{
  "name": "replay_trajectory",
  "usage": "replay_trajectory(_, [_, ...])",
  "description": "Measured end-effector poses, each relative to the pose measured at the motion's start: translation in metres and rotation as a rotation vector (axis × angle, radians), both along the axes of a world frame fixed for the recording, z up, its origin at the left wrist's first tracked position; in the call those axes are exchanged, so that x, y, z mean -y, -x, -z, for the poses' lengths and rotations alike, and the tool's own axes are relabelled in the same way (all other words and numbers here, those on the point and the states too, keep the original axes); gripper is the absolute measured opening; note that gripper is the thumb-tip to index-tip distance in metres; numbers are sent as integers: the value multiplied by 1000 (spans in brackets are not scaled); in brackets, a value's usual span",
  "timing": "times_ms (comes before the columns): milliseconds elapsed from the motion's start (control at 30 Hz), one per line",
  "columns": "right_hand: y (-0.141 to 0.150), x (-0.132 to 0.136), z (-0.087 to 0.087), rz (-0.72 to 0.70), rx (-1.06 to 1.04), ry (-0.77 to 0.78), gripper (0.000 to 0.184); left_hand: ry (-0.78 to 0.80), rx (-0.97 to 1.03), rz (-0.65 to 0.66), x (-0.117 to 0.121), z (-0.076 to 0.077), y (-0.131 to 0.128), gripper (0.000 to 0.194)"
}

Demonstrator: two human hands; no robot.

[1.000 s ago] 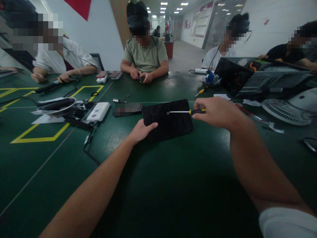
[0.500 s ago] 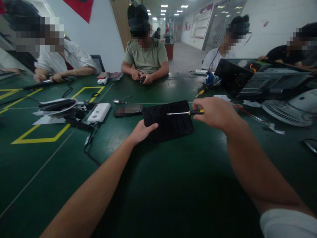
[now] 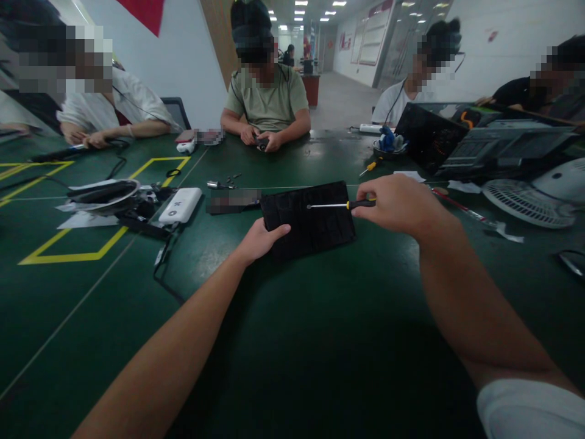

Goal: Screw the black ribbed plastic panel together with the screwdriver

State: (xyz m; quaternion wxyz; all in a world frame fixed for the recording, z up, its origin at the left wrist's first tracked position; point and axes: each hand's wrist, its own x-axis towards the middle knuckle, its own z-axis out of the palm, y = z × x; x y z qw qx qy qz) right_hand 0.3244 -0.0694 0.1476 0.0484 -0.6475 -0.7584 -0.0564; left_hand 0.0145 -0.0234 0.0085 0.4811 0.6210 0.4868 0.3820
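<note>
My left hand (image 3: 261,241) grips the left edge of a flat black panel (image 3: 320,228), thumb on top and the other fingers hidden beneath. The panel is tilted over the green table, and its fine detail is too dark to make out. In my right hand (image 3: 395,204) is a screwdriver (image 3: 331,206) with a black and yellow handle. Its metal shaft points left across the panel, and the tip appears to meet a small spot near the panel's upper middle. My right fingers are closed round the handle.
A white power bank (image 3: 181,205) and a cluttered pile of parts (image 3: 107,198) lie on the left. Small metal pieces (image 3: 223,183) sit beyond the panel. Another screwdriver (image 3: 369,167), a white fan (image 3: 530,201) and a computer case (image 3: 507,143) are at right. Several people sit round the table (image 3: 292,341).
The whole view has shifted slightly. Both hands keep their hold on the panel and the screwdriver, with little visible movement between them.
</note>
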Motion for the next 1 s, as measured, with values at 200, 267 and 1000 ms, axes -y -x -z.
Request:
replay_trajectory(200, [-4,-3,-1,-22,14,32,38,12,-14,-3,-1,1,0,47])
replay_trajectory(267, [-5,-4,-1,-21,17,47,43,13,-11,-2,-1,1,1,49])
replay_trajectory(1000, [0,3,-1,-26,-18,-6,30,28,-5,-15,1,-2,0,45])
